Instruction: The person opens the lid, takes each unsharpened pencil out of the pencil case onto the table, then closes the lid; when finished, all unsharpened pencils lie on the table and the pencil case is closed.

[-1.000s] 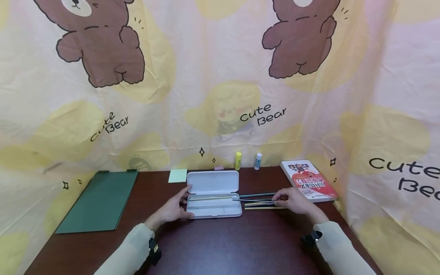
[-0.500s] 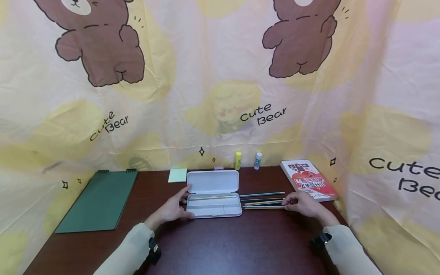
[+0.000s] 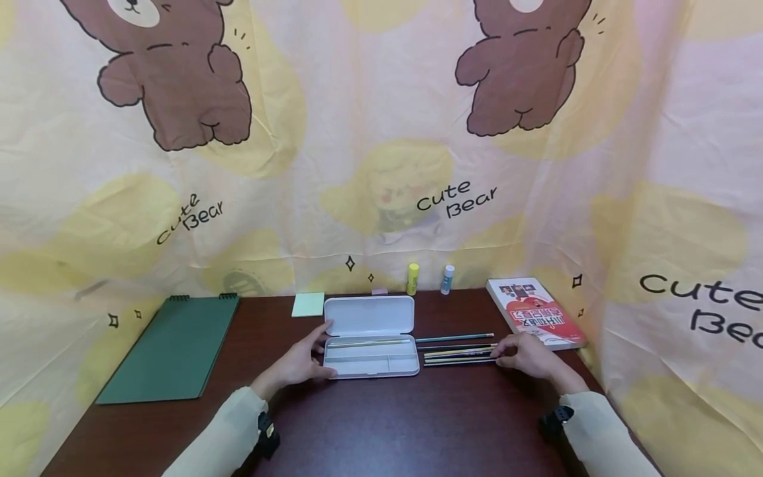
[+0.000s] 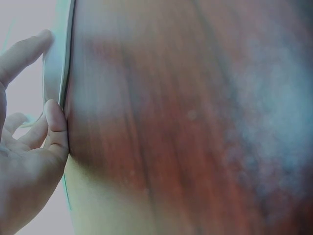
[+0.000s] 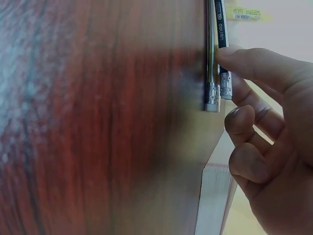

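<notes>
Fingers (image 5: 244,66) of my R hand (image 3: 527,356) pinching pencils (image 3: 457,358) on surface (image 3: 405,424), L hand (image 3: 298,363) fingers spread vs pencil case (image 3: 371,358).

One head view from above, two close wrist views

The head camera looked forward and down over the table (image 3: 381,424) from some way back; each wrist camera sat just above the wood, the left sharing the pencil case (image 4: 55,73) edge, the right the pencils (image 5: 215,73) with the head view.
</notes>
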Tool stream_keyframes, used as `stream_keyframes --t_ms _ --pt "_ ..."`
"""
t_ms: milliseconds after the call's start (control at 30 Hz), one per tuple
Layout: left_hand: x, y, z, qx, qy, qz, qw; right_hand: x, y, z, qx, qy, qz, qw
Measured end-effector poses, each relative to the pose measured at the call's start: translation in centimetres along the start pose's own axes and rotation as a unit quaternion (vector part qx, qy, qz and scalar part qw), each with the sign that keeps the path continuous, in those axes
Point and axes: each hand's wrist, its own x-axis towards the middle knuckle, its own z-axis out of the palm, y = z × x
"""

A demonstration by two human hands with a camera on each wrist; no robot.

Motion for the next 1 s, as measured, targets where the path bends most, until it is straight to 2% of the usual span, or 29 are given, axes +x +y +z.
stream_keyframes --t_ms 300,633,867,1000 --pt "-0.1 0.0 0.0 0.005 0.001 -0.004 1.0000 0.0 0.0 0.2 0.004 -0.011 0.009 1.000" --pt "-0.1 0.0 0.0 0.002 0.001 -0.007 1.0000 0.3 -0.1 0.4 0.000 0.001 0.006 1.000" --pt "0.0 0.0 0.0 -0.001 0.000 -0.010 0.9999 0.8 -1.4 0.2 0.019 0.002 0.025 1.000" --pt "0.0 0.0 0.0 -0.002 0.001 -0.011 0.9999 1.4 -2.6 0.1 0.043 -0.005 0.009 0.999"
